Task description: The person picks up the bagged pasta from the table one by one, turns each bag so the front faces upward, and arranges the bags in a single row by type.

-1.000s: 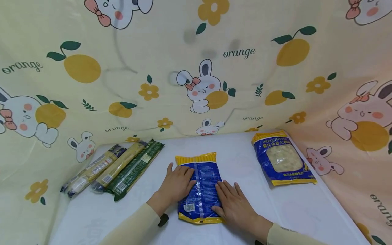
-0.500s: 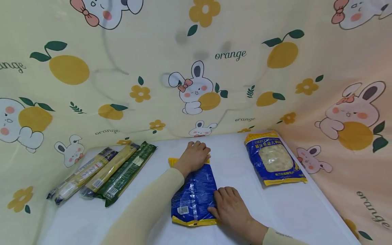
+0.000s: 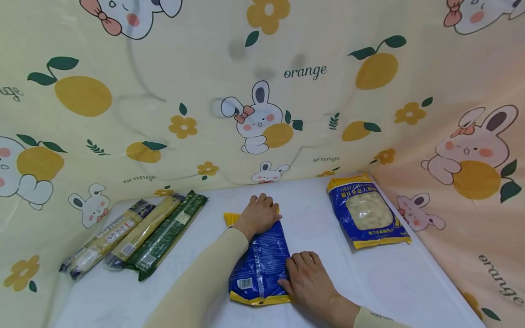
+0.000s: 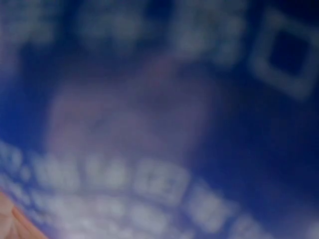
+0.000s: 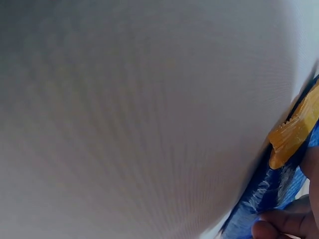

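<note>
A blue and yellow pasta bag (image 3: 262, 259) lies with its printed back and barcode facing up at the middle of the table. My left hand (image 3: 259, 213) reaches across it and grips its far yellow end, fingers bent over that edge. At the bag's near right side, my right hand (image 3: 311, 280) holds the edge, thumb on top and fingers curled along the side. Blurred blue film with white print fills the left wrist view. The right wrist view shows the bag's yellow end strip (image 5: 294, 134) beside my fingers (image 5: 284, 222).
At the left lie two pale-gold long pasta packs (image 3: 108, 239) (image 3: 143, 230) and a green one (image 3: 168, 234), side by side. A second blue bag, labelled orecchiette (image 3: 369, 212), lies at the back right. A rabbit-and-orange patterned cloth (image 3: 197, 91) encloses the white table (image 3: 377, 282).
My left hand has moved from the bag's left side up to its far end and taken hold there. The right hand's fingers have curled in at the right edge. The view has shifted slightly.
</note>
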{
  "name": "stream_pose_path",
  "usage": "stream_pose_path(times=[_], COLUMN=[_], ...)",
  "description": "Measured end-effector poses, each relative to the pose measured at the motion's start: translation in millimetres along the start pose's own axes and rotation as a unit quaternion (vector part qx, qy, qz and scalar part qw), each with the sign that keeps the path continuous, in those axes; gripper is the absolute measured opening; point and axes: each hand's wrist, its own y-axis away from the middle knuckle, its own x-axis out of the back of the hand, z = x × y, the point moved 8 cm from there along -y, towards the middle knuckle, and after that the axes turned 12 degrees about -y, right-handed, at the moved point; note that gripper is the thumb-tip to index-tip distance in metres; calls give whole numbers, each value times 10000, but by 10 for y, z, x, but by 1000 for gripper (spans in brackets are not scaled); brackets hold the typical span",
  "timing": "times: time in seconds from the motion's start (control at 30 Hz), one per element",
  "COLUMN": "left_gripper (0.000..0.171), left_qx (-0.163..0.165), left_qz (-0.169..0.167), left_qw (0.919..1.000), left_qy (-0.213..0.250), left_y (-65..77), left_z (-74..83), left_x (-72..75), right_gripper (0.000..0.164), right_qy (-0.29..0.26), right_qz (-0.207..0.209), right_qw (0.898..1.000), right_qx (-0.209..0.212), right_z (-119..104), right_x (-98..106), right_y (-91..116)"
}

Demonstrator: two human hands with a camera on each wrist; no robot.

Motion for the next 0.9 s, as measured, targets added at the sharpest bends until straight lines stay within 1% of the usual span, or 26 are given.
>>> stream_pose_path(times=[0.1, 0.23, 0.3, 0.43, 0.57, 0.73, 0.83, 0.9], left_gripper=[49, 46, 43, 38, 33, 32, 32, 31], left_qx=[3, 85, 157, 220, 225, 345, 378, 393], left_qz=[38, -48, -26, 189, 506, 882, 1009, 1036], left_qw=[10000, 9998, 9995, 9987, 9978, 9952, 9938, 9934], left_qy=[-5, 174, 274, 421, 358, 238, 274, 280], left_y=[11, 36, 46, 67, 125, 205, 245, 267], left_z=[-3, -19, -30, -46, -84, -173, -225, -256], left_x=[19, 33, 38, 63, 118, 188, 230, 253], right_gripper=[48, 47, 48, 50, 48, 40, 36, 33], right_qy=[34, 61, 86, 123, 59, -36, 14, -15], right_qz=[38, -29, -91, -225, -259, 49, 181, 279], right_qw=[10000, 9998, 9996, 9988, 9984, 9996, 9996, 9994], right_qx=[-59, -184, -237, -409, -497, -285, -209, -193], right_z=[13, 28, 34, 55, 44, -5, -9, -4], right_x=[6, 3, -5, -24, -22, 30, 35, 36], right_y=[8, 15, 17, 16, 3, -34, -43, -41])
